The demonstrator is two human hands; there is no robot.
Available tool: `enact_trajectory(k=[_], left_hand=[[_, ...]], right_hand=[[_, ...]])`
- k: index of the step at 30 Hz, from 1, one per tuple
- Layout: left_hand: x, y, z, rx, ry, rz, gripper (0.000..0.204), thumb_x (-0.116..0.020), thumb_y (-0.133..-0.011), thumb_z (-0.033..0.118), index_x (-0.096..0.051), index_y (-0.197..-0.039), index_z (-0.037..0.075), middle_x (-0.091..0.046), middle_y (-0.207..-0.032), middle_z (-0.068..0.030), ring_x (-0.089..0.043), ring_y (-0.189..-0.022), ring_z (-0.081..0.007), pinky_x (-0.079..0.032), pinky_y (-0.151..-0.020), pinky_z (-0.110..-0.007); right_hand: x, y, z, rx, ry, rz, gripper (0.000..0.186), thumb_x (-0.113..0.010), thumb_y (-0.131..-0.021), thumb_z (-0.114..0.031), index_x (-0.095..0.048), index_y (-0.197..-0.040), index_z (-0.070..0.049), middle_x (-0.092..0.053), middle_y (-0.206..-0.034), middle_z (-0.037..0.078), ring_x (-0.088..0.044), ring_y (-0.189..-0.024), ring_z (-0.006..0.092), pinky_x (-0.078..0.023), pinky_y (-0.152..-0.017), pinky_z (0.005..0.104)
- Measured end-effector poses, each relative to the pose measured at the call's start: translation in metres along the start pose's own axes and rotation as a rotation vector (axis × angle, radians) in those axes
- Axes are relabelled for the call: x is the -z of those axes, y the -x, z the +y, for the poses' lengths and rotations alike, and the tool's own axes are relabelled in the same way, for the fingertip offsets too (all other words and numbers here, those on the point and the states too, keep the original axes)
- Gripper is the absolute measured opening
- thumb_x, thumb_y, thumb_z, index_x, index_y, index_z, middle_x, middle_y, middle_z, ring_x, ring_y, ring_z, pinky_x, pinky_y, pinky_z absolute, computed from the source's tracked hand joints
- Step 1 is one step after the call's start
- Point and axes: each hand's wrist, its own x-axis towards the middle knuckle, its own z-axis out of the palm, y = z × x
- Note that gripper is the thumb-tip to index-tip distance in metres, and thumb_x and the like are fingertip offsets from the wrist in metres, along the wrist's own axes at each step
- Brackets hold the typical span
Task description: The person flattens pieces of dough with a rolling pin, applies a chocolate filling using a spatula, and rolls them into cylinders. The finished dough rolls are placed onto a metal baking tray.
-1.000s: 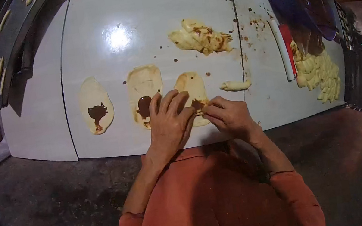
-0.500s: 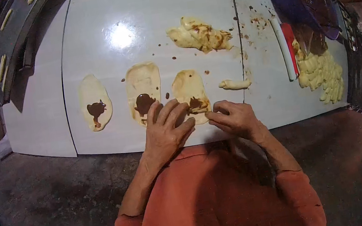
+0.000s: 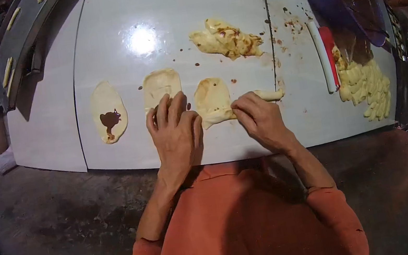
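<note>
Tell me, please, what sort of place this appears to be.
Probably a bakery or pastry workroom: flattened dough lies on the white worktop, pale dough pieces are heaped at the right, and a tray at far left holds slim dough sticks.

Purple basin (image 3: 326, 1), white rod (image 3: 324, 57) (a red strip (image 3: 328, 45) alongside), dark tray (image 3: 18, 44), dim floor (image 3: 80, 220)

White table (image 3: 127, 70), 3 flattened dough pieces (image 3: 104, 97) (1 part-folded), stained dough heap (image 3: 228, 39), dough roll (image 3: 270, 95)
</note>
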Motion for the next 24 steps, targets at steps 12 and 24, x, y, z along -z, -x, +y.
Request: enact_trajectory(k=[12,24], left_hand=[[-0.004,-0.003,-0.002,-0.221,0.101,-0.121,0.030,-0.081,-0.084,0.027,-0.075,-0.111,0.019,-0.053,-0.149,-0.0086,-0.042,-0.144,-0.0352,-0.030,-0.117,-0.060],[-0.004,-0.006,-0.002,-0.042,0.113,-0.021,0.020,-0.079,-0.085,0.023,-0.071,-0.102,0.015,-0.059,-0.141,-0.0089,-0.048,-0.138,-0.0353,-0.032,-0.115,-0.056]], right_hand=[[-0.001,-0.003,0.012,0.295,0.168,-0.068,0.032,-0.077,-0.091,-0.021,-0.070,-0.120,-0.008,-0.069,-0.100,0.008,-0.070,-0.082,0.0249,-0.057,-0.072,0.0366],[-0.006,-0.014,-0.016,-0.198,-0.003,0.079,0.016,-0.067,-0.099,-0.021,-0.066,-0.099,-0.005,-0.065,-0.091,0.011,-0.068,-0.077,0.0313,-0.054,-0.066,0.0432]])
